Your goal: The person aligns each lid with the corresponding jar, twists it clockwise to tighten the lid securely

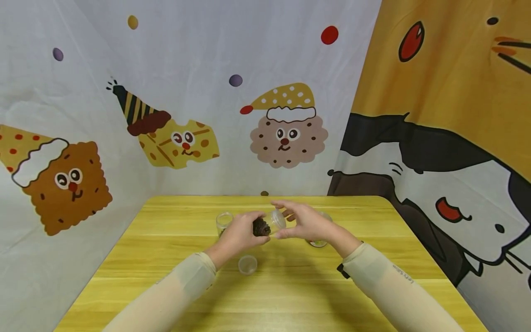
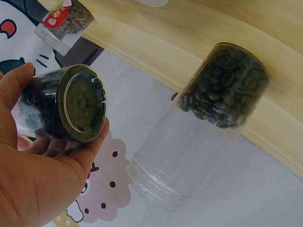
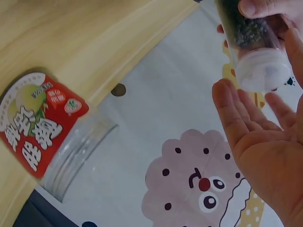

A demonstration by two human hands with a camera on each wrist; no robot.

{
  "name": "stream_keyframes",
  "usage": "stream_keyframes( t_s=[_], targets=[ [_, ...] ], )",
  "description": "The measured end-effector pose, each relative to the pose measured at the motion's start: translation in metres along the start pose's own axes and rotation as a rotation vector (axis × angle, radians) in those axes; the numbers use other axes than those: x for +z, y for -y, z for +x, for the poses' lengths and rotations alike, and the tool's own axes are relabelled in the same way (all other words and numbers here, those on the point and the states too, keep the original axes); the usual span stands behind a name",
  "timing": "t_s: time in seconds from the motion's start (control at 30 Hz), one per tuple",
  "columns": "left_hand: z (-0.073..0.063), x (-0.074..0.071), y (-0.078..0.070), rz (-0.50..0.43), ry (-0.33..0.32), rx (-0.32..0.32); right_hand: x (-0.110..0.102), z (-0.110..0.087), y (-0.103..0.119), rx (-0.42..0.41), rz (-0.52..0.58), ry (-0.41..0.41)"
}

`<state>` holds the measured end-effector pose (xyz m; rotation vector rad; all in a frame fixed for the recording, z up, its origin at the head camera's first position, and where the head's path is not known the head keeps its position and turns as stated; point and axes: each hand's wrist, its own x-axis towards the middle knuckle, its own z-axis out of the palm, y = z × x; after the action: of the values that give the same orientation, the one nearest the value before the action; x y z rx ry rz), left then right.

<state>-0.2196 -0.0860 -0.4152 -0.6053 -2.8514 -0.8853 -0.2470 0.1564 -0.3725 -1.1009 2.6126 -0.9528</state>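
Observation:
My left hand (image 1: 240, 230) grips a clear plastic jar (image 1: 269, 223) by its base end. Dark contents lie in that end; their kind is hard to tell. Tipped on its side, the jar points its translucent lid (image 3: 264, 70) toward my right hand (image 1: 309, 224). The right hand's fingers are spread around the lid end, with a gap to the lid in the right wrist view. Behind the left hand stands a lidless jar (image 2: 156, 163) part filled with dark, bean-like pieces. A loose translucent lid (image 1: 247, 265) lies on the table, nearer my body.
Beyond the right hand stands another clear jar (image 3: 80, 156) with a red label (image 3: 49, 125) and brown pieces inside. All rests on a wood-grain table (image 1: 286, 295). A printed cloth (image 1: 232, 175) hangs behind the table's far edge.

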Motion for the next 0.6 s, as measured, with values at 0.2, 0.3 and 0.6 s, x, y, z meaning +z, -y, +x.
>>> stream_keyframes(
  t_s=[0.2, 0.3, 0.6],
  targets=[
    [0.0001, -0.0004, 0.0000, 0.004, 0.006, 0.003, -0.0019, -0.0007, -0.0003, -0.038, -0.043, -0.006],
    [0.0006, -0.0003, -0.0003, 0.016, 0.004, 0.018, -0.0010, 0.0005, -0.0024, -0.046, -0.070, -0.011],
    [-0.0004, 0.0002, -0.0009, 0.019, 0.001, 0.027, 0.0006, 0.0016, -0.0039, -0.040, -0.080, -0.022]
  ],
)
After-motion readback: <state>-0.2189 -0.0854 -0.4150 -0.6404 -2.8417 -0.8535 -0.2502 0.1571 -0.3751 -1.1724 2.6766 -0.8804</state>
